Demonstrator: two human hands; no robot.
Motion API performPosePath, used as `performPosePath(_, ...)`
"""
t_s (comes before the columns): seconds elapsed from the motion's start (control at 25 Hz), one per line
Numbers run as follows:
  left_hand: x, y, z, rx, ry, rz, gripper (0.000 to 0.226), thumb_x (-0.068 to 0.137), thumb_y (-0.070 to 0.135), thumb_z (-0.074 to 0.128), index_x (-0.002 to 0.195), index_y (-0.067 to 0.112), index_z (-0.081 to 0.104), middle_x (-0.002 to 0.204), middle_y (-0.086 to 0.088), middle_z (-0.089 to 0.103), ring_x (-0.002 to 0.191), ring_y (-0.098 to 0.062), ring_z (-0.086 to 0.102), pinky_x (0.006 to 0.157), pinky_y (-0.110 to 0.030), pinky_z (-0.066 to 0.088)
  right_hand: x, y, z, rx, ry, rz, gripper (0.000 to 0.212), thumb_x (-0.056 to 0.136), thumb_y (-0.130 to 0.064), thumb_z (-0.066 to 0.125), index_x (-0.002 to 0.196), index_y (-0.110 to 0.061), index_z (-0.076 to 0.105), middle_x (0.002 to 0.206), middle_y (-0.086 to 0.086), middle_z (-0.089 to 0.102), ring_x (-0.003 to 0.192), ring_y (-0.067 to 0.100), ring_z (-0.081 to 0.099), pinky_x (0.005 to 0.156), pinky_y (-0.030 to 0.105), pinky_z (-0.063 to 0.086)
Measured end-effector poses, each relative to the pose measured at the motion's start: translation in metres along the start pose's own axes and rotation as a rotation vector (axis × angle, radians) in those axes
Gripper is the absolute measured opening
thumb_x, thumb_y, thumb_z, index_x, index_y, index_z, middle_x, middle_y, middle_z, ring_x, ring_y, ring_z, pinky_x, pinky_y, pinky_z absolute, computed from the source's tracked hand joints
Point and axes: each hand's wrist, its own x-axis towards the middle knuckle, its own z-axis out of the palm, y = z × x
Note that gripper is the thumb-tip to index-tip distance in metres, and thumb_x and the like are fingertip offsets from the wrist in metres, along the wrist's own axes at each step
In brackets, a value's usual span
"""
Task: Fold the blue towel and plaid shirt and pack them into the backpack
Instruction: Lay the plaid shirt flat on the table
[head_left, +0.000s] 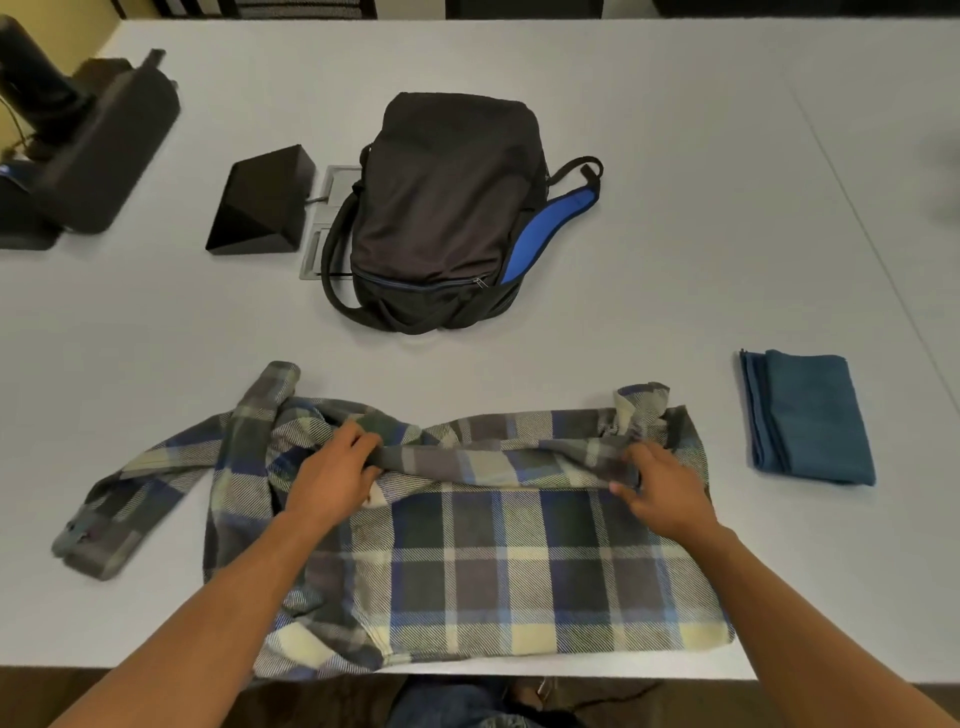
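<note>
Plaid shirt (467, 561) lies spread on the near edge of the grey tabletop (675, 182), one sleeve trailing off to the left. Left hand (337, 467) and right hand (660, 488) each pinch a raised fold of cloth running across the shirt's upper part, fingers closed on the fabric. Blue towel (808, 418) sits already folded to the right, apart from the shirt. Black backpack (447, 208) lies flat beyond the shirt, front zipper closed; contents cannot be seen. Black wedge-shaped box (260, 202) rests just left of the backpack.
</note>
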Motion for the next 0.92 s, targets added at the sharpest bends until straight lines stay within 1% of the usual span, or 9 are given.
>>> performPosePath(0.08, -0.01, -0.003, 0.007, 0.022, 0.04, 0.054, 0.023, 0.084, 0.013, 0.072, 0.105, 0.012, 0.064, 0.106, -0.005, 0.053, 0.075, -0.022, 0.058, 0.059, -0.029, 0.044, 0.002, -0.003, 0.0, 0.026, 0.047, 0.026, 0.05, 0.095, -0.042, 0.058, 0.139, -0.023, 0.042, 0.143, 0.004, 0.047, 0.121, 0.027, 0.054, 0.098, 0.041, 0.047)
performPosePath(0.16, -0.014, -0.004, 0.01, 0.043, 0.059, 0.087, 0.024, 0.077, 0.008, 0.078, 0.097, 0.012, 0.065, 0.098, -0.005, 0.056, 0.075, -0.023, 0.057, 0.061, -0.031, 0.044, 0.006, -0.007, 0.0, -0.005, 0.089, 0.025, 0.051, 0.097, -0.037, 0.056, 0.144, -0.024, 0.04, 0.146, 0.007, 0.043, 0.124, 0.029, 0.051, 0.099, 0.041, 0.047)
performPosePath(0.28, -0.013, -0.002, 0.004, 0.095, 0.078, 0.117, 0.028, 0.068, 0.011, 0.082, 0.088, 0.016, 0.064, 0.091, -0.002, 0.059, 0.082, -0.024, 0.057, 0.069, -0.039, 0.047, 0.014, -0.013, 0.002, -0.123, 0.136, 0.031, 0.048, 0.097, -0.039, 0.055, 0.142, -0.027, 0.045, 0.144, 0.007, 0.046, 0.127, 0.03, 0.047, 0.103, 0.044, 0.042)
performPosePath(0.4, -0.01, -0.001, -0.006, 0.121, 0.07, 0.144, 0.027, 0.066, 0.015, 0.081, 0.084, 0.02, 0.061, 0.091, 0.002, 0.062, 0.093, -0.024, 0.057, 0.084, -0.043, 0.045, 0.02, -0.022, 0.007, -0.208, 0.07, 0.009, 0.047, 0.097, -0.044, 0.055, 0.139, -0.025, 0.048, 0.142, 0.005, 0.048, 0.13, 0.028, 0.045, 0.106, 0.044, 0.037)
performPosePath(0.48, -0.007, -0.003, -0.009, 0.097, 0.057, 0.147, 0.026, 0.067, 0.014, 0.079, 0.082, 0.021, 0.058, 0.088, 0.003, 0.062, 0.094, -0.024, 0.058, 0.092, -0.045, 0.044, 0.022, -0.025, 0.011, -0.224, 0.04, 0.004, 0.044, 0.098, -0.04, 0.053, 0.139, -0.025, 0.047, 0.143, 0.003, 0.047, 0.132, 0.026, 0.042, 0.108, 0.044, 0.034)
performPosePath(0.56, -0.004, -0.005, -0.008, 0.1, 0.032, 0.129, 0.021, 0.073, 0.018, 0.074, 0.083, 0.023, 0.056, 0.083, 0.005, 0.061, 0.09, -0.022, 0.058, 0.096, -0.044, 0.043, 0.022, -0.026, 0.012, -0.251, 0.045, 0.008, 0.037, 0.101, -0.029, 0.05, 0.137, -0.025, 0.049, 0.142, 0.002, 0.05, 0.131, 0.025, 0.043, 0.108, 0.045, 0.033)
performPosePath(0.64, 0.001, -0.008, -0.009, 0.136, 0.012, 0.086, 0.014, 0.078, 0.026, 0.068, 0.089, 0.024, 0.059, 0.087, 0.006, 0.063, 0.092, -0.021, 0.058, 0.1, -0.043, 0.038, 0.021, -0.027, 0.011, -0.24, 0.055, 0.021, 0.034, 0.1, -0.023, 0.048, 0.134, -0.026, 0.05, 0.141, 0.001, 0.052, 0.129, 0.024, 0.044, 0.108, 0.045, 0.032)
performPosePath(0.72, 0.007, -0.009, -0.012, 0.169, -0.01, 0.028, 0.018, 0.083, 0.029, 0.061, 0.1, 0.023, 0.063, 0.099, 0.004, 0.064, 0.101, -0.02, 0.056, 0.101, -0.043, 0.034, 0.017, -0.027, 0.007, -0.193, 0.089, 0.031, 0.032, 0.1, -0.019, 0.045, 0.131, -0.024, 0.051, 0.14, 0.002, 0.052, 0.127, 0.024, 0.045, 0.108, 0.045, 0.031)
performPosePath(0.92, 0.017, -0.01, -0.027, 0.269, -0.061, -0.036, 0.025, 0.086, 0.019, 0.056, 0.11, 0.02, 0.063, 0.117, -0.001, 0.062, 0.114, -0.024, 0.05, 0.097, -0.043, 0.033, 0.008, -0.022, -0.012, -0.134, 0.268, 0.017, 0.033, 0.095, -0.013, 0.052, 0.128, -0.016, 0.055, 0.132, 0.01, 0.06, 0.121, 0.031, 0.053, 0.105, 0.048, 0.036)
